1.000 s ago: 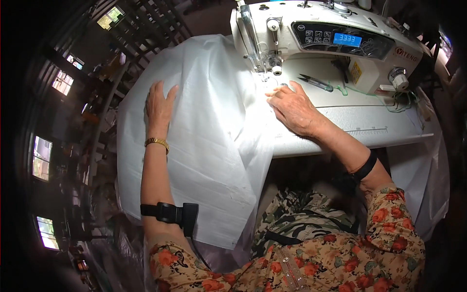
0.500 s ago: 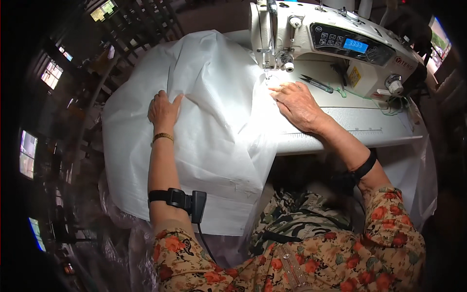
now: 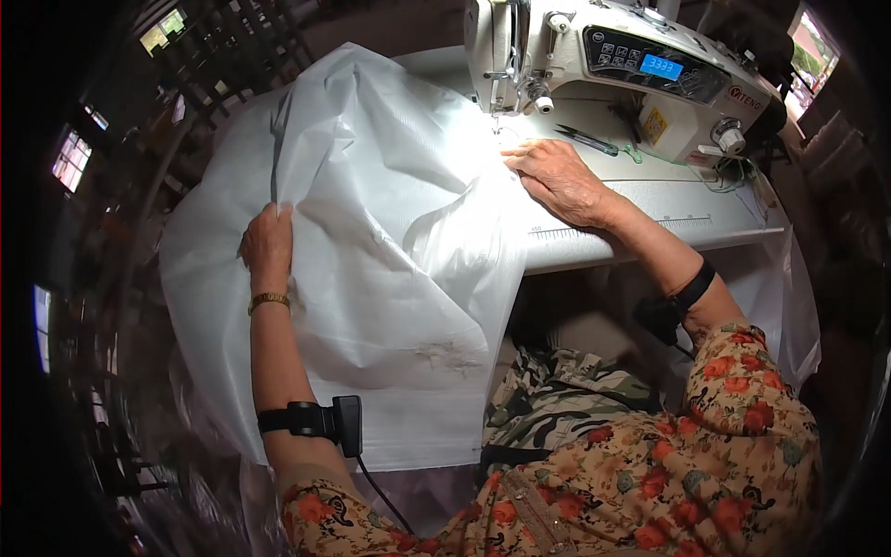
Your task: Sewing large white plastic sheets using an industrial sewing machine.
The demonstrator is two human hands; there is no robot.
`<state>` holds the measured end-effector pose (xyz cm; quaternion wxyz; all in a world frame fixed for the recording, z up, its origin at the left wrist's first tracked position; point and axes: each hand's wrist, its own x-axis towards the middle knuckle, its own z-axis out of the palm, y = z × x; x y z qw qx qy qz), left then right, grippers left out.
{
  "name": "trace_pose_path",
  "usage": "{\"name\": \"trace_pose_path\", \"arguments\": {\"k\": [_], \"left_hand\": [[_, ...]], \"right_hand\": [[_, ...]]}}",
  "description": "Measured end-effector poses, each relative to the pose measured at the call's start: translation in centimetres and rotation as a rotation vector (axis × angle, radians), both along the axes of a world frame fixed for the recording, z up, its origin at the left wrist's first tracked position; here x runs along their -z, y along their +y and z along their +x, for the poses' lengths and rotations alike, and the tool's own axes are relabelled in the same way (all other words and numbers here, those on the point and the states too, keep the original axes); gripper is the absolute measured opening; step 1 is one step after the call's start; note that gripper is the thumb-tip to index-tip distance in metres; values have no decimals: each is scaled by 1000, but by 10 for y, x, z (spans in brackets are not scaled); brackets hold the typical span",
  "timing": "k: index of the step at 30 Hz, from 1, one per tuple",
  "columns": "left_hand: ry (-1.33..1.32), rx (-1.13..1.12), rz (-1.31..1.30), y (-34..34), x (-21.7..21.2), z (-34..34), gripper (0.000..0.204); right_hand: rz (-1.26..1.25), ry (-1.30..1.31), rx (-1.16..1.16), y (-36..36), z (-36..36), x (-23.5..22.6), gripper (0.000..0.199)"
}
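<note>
A large white woven plastic sheet [image 3: 371,269] lies in loose folds over the left of the sewing table, its right edge running up to the needle area of a white sewing machine [image 3: 682,116]. On the sheet's left part, my left hand [image 3: 267,243] is closed, gripping a raised fold between thumb and fingers. My right hand [image 3: 561,178] sits just in front of the presser foot [image 3: 498,128], fingers together and bent over the sheet's edge; glare washes out the fingertips there. A dark smudge marks the sheet's lower part.
Black thread snips [image 3: 589,139] lie on the machine bed beside green thread scraps [image 3: 632,154]. A ruler scale [image 3: 687,221] runs along the table's front edge [image 3: 650,243]. Clear plastic film [image 3: 800,306] hangs at the table's right end.
My left hand has drawn toward me and left, its fingers now closed on the sheet, and a steeper fold stands above it. My right hand stays near the presser foot. The view has shifted slightly.
</note>
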<state>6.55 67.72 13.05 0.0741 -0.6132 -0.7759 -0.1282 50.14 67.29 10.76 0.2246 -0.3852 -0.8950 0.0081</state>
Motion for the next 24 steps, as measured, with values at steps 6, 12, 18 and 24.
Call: {"name": "trace_pose_path", "arguments": {"k": [6, 12, 18, 24], "left_hand": [[-48, -43, 19, -22, 3, -5, 42], [13, -62, 25, -65, 4, -24, 36], [157, -22, -181, -182, 56, -61, 29], [-343, 365, -251, -327, 216, 32, 27]], "right_hand": [[-20, 39, -42, -7, -21, -8, 30], [1, 57, -105, 3, -32, -9, 10], [185, -43, -179, 28, -5, -10, 8], [34, -54, -152, 47, -2, -8, 16]]}}
